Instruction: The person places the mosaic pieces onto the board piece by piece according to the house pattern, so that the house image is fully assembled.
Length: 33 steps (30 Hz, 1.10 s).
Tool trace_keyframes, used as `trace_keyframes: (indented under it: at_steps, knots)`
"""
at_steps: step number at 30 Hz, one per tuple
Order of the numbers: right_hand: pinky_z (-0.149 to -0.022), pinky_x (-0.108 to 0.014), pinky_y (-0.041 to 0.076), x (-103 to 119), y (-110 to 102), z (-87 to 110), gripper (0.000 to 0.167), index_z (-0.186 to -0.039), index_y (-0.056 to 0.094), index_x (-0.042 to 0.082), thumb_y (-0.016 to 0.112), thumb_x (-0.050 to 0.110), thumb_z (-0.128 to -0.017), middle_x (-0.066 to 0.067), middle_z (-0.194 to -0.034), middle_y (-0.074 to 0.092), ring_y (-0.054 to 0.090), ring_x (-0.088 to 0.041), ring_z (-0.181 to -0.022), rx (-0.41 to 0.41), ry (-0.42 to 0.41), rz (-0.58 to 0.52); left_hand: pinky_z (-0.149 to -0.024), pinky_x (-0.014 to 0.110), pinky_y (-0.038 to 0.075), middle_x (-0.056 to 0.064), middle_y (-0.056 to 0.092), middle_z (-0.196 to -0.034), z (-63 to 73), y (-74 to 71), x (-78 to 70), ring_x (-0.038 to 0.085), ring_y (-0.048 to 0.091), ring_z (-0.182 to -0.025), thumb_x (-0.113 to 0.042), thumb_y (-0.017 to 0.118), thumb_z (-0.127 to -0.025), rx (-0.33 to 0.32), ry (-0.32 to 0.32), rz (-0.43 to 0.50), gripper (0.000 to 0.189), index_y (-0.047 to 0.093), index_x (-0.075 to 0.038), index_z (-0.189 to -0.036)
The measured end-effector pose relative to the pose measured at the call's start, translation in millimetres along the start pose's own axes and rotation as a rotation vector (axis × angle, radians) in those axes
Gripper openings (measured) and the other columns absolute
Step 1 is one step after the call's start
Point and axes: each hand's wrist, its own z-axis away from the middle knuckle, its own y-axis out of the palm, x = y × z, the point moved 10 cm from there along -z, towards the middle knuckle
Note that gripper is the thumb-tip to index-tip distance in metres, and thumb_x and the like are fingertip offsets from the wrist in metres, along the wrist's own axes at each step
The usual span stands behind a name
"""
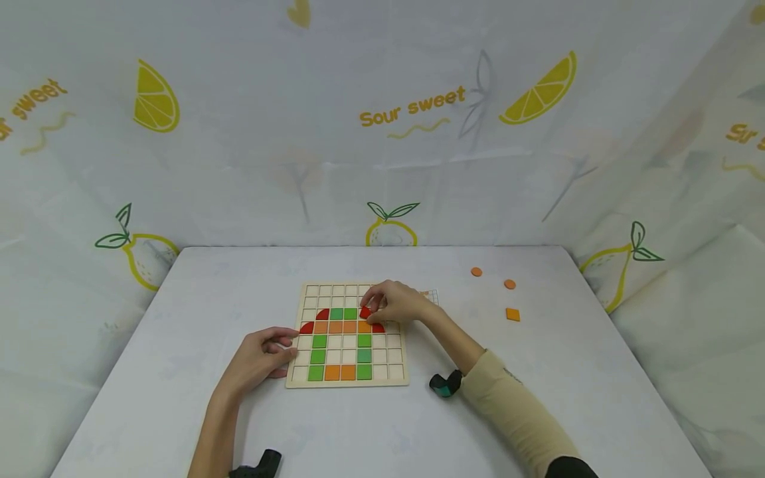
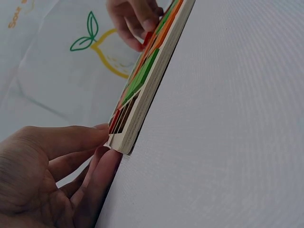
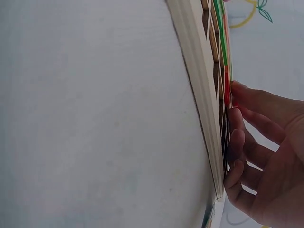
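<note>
A wooden grid board lies on the white table in the head view. Green, orange and red tiles fill some of its cells, with red quarter-rounds such as the one at left. My left hand grips the board's left edge; in the left wrist view its fingers meet at the board's corner. Over the upper right of the board, my right hand pinches a red quarter-round tile between thumb and fingers. The right wrist view shows those fingertips right at the board's surface, partly covering the tile.
To the right lie two orange round tiles and an orange square tile. A printed sheet shows partly behind my right wrist. Lemon-patterned cloth hangs around the table.
</note>
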Motion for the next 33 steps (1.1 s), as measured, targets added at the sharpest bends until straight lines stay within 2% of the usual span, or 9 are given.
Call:
trace_keyframes:
  at_steps: [21,26,33]
  knots:
    - [-0.079,-0.019,0.054,1.5,1.2,2.3,0.021,-0.118,0.082,0.007,0.079,0.009,-0.097,-0.003,-0.094,0.077,0.063,-0.008,-0.082,0.029,-0.017,-0.026,-0.067,0.031,0.068,0.013,0.066,-0.114,0.1,1.0,0.7,0.019,0.065,-0.090,-0.013,0.080,-0.096,0.006,-0.004,-0.004,0.043,0.071,-0.004,-0.136]
    - [-0.080,-0.018,0.054,-1.3,1.5,5.0,0.020,-0.117,0.082,0.006,0.079,0.009,-0.098,-0.003,-0.095,0.077,0.064,-0.009,-0.083,0.040,0.004,-0.048,-0.067,0.030,0.068,0.013,0.065,-0.115,0.0,1.6,-0.1,0.019,0.065,-0.091,-0.012,0.079,-0.096,0.012,-0.004,-0.001,0.042,0.071,-0.004,-0.136]
    - [-0.081,-0.021,0.054,1.8,1.8,4.9,0.016,-0.114,0.081,0.009,0.080,0.012,-0.098,-0.002,-0.094,0.073,0.063,-0.011,-0.086,0.019,-0.002,-0.005,-0.067,0.030,0.068,0.013,0.065,-0.115,-0.2,1.2,0.8,0.020,0.064,-0.091,-0.012,0.078,-0.096,0.010,-0.009,0.002,0.042,0.071,-0.004,-0.136]
